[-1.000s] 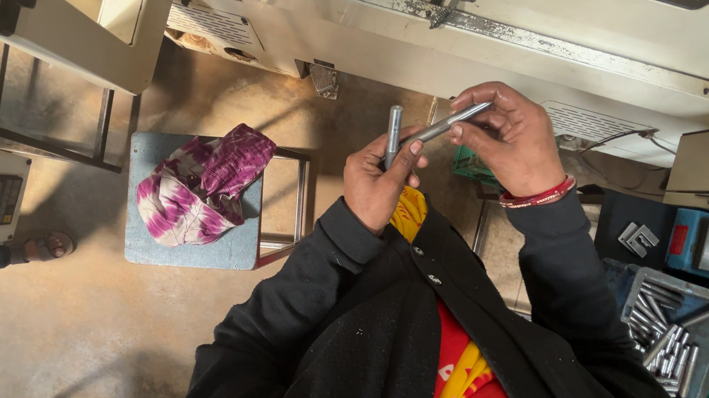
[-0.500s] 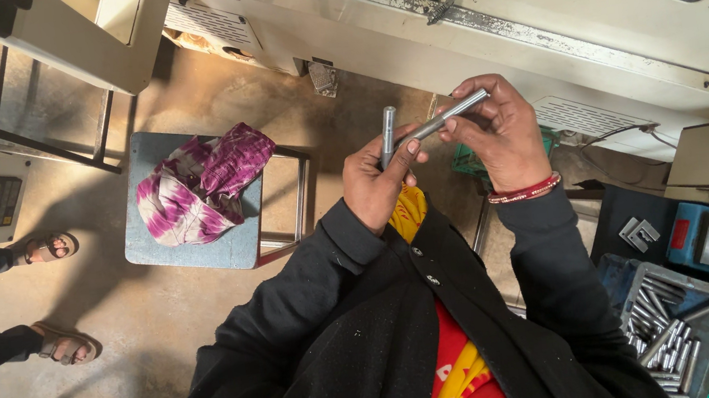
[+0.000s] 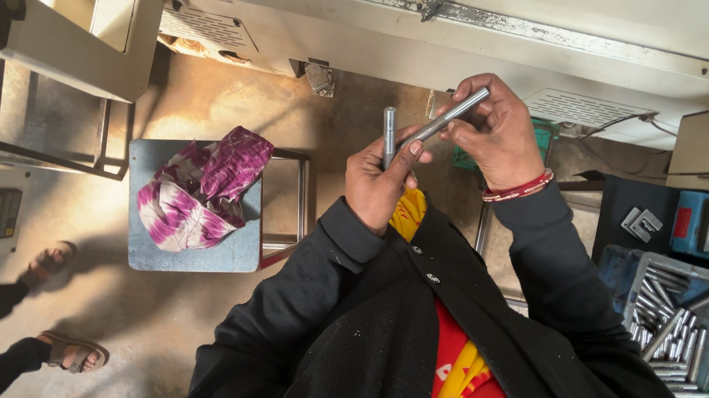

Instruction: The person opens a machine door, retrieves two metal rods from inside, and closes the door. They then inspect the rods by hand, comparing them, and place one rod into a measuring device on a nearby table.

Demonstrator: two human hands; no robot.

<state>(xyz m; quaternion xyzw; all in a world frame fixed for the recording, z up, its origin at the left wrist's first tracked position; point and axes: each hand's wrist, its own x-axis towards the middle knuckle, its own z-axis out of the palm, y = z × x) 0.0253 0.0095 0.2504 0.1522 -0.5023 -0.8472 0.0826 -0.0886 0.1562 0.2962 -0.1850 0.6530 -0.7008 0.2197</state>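
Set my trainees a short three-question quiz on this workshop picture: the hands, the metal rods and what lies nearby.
1. True or false: each hand holds one metal rod.
2. What lies on the blue stool? A) a helmet B) a purple and white cloth C) a hammer
3. Where are more rods stored?

Key
1. True: the left hand holds an upright rod; the right hand holds a slanted rod.
2. B, the cloth.
3. In the grey crate at the person's right.
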